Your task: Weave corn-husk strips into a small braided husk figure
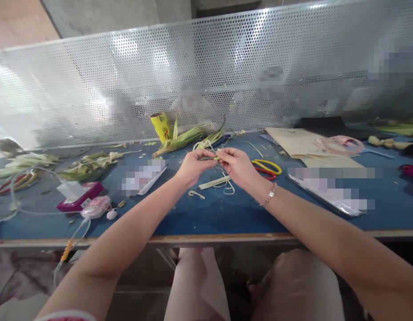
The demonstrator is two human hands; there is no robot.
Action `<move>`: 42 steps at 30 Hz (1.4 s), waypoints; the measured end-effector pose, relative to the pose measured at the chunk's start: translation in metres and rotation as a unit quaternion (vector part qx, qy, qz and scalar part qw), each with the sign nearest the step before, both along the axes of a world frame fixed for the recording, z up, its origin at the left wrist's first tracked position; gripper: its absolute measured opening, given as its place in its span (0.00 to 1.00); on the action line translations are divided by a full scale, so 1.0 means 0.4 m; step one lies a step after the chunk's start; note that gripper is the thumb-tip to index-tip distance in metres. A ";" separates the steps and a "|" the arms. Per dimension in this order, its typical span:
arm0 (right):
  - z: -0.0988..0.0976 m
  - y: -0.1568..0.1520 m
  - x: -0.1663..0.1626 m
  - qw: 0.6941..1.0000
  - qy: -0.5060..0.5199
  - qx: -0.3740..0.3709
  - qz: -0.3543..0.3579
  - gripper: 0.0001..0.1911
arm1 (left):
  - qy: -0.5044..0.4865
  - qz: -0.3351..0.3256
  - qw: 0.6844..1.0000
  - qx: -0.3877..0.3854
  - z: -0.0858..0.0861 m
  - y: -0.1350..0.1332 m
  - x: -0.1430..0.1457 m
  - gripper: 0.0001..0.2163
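Observation:
Over the middle of the blue tabletop, my left hand and my right hand meet fingertip to fingertip. Both pinch a small pale green strip of husk, mostly covered by the fingers. Just beneath lies a flat pale husk strip, with thin curled scraps around it. A short curled piece rests nearer to me. Scissors with red and yellow handles lie beside my right wrist. Behind my hands are long green corn husks.
A yellow tube stands at the back, before a perforated metal screen. Phones lie left and right. A purple power block with cables, a pink case and husks occupy the left. Brown paper lies right.

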State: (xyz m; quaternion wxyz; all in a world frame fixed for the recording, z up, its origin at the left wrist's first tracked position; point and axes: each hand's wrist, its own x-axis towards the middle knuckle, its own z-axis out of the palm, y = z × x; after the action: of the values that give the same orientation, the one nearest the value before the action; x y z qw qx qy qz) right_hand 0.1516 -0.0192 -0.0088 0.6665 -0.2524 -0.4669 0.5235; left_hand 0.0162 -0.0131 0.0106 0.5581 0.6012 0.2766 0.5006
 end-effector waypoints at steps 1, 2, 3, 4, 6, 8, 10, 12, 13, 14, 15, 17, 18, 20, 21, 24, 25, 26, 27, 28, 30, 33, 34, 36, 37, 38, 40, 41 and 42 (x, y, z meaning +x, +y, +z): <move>-0.002 0.001 -0.001 1.000 -0.005 0.005 -0.006 0.12 | -0.002 0.003 1.000 0.004 -0.001 0.000 0.002 0.11; -0.003 0.002 -0.002 1.000 -0.009 0.009 -0.011 0.12 | -0.005 0.008 1.000 0.010 -0.003 -0.001 0.004 0.11; -0.004 0.003 -0.003 1.000 -0.012 0.012 -0.015 0.11 | -0.007 0.014 1.000 0.015 -0.004 -0.001 0.007 0.11; -0.005 0.004 -0.004 1.000 -0.013 0.013 -0.018 0.11 | -0.008 0.020 1.000 0.020 -0.006 -0.001 0.008 0.11; -0.005 0.004 -0.006 1.000 -0.015 0.011 -0.016 0.11 | -0.007 0.028 0.999 0.025 -0.008 0.001 0.010 0.11; -0.005 0.003 -0.006 1.000 -0.015 0.008 -0.014 0.11 | -0.003 0.024 0.999 0.022 -0.008 0.003 0.008 0.12; -0.004 0.001 -0.006 1.000 -0.012 0.007 -0.011 0.11 | 0.005 0.018 1.000 0.018 -0.007 0.005 0.006 0.12; -0.004 0.000 -0.005 1.000 -0.011 0.005 -0.010 0.11 | 0.019 0.022 0.999 0.025 -0.006 0.007 0.004 0.12; -0.004 -0.001 -0.005 1.000 -0.010 0.005 -0.011 0.11 | 0.025 0.028 0.999 0.032 -0.006 0.007 0.003 0.13; -0.004 -0.001 -0.005 1.000 -0.009 0.006 -0.011 0.11 | 0.030 0.034 0.998 0.041 -0.007 0.007 0.003 0.13; -0.003 -0.001 -0.005 1.000 -0.007 0.006 -0.011 0.12 | 0.031 0.041 0.997 0.049 -0.008 0.007 0.003 0.14; -0.003 -0.001 -0.005 1.000 -0.002 0.006 -0.008 0.12 | 0.023 0.050 0.997 0.059 -0.010 0.007 0.004 0.17; -0.003 0.000 -0.005 1.000 0.000 0.006 -0.005 0.12 | 0.018 0.052 0.997 0.058 -0.011 0.007 0.004 0.18; -0.003 0.000 -0.005 1.000 0.001 0.005 -0.002 0.12 | 0.013 0.052 0.997 0.050 -0.012 0.008 0.004 0.19; -0.003 0.000 -0.005 1.000 -0.001 0.006 -0.002 0.12 | 0.013 0.049 0.998 0.044 -0.013 0.008 0.004 0.19; -0.001 -0.002 -0.004 1.000 -0.009 0.011 0.001 0.12 | 0.012 0.037 0.999 0.036 -0.013 0.009 0.005 0.17; 0.000 -0.002 -0.003 1.000 -0.009 0.014 0.004 0.12 | 0.010 0.035 0.999 0.037 -0.013 0.009 0.005 0.17; 0.000 -0.003 -0.003 1.000 -0.008 0.018 0.008 0.12 | 0.009 0.033 0.999 0.038 -0.013 0.009 0.005 0.16; 0.001 -0.004 -0.002 1.000 -0.007 0.021 0.011 0.12 | 0.006 0.031 0.999 0.041 -0.013 0.008 0.006 0.16; 0.002 -0.004 -0.001 1.000 -0.008 0.024 0.013 0.11 | 0.004 0.029 0.999 0.044 -0.014 0.008 0.006 0.15; 0.003 -0.005 0.000 0.999 -0.016 0.029 0.015 0.11 | -0.003 0.028 0.998 0.054 -0.014 0.006 0.007 0.15; 0.004 -0.005 0.001 0.999 -0.030 0.033 0.017 0.11 | -0.017 0.035 0.996 0.075 -0.013 0.002 0.009 0.15; 0.004 -0.005 0.001 0.999 -0.032 0.035 0.018 0.11 | -0.020 0.040 0.996 0.082 -0.013 0.000 0.009 0.15; 0.005 -0.005 0.002 0.998 -0.033 0.039 0.023 0.11 | -0.018 0.046 0.995 0.092 -0.011 -0.004 0.009 0.14; 0.004 -0.005 0.002 0.998 -0.032 0.042 0.026 0.11 | -0.016 0.047 0.994 0.095 -0.010 -0.005 0.009 0.14; 0.004 -0.005 0.002 0.998 -0.030 0.044 0.029 0.11 | -0.015 0.048 0.994 0.097 -0.009 -0.007 0.009 0.14; 0.004 -0.005 0.002 0.998 -0.026 0.046 0.033 0.11 | -0.015 0.048 0.994 0.098 -0.008 -0.009 0.008 0.13; 0.003 -0.006 0.002 0.998 -0.027 0.046 0.031 0.11 | -0.016 0.047 0.994 0.097 -0.007 -0.010 0.009 0.13; 0.003 -0.006 0.002 0.998 -0.028 0.046 0.029 0.11 | -0.017 0.047 0.994 0.097 -0.007 -0.010 0.009 0.13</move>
State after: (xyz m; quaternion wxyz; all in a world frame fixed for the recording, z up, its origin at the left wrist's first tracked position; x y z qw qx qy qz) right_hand 0.1523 -0.0217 -0.0075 0.6488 -0.2228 -0.5158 0.5132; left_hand 0.0198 -0.0172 0.0077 0.4778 0.6305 0.2452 0.5604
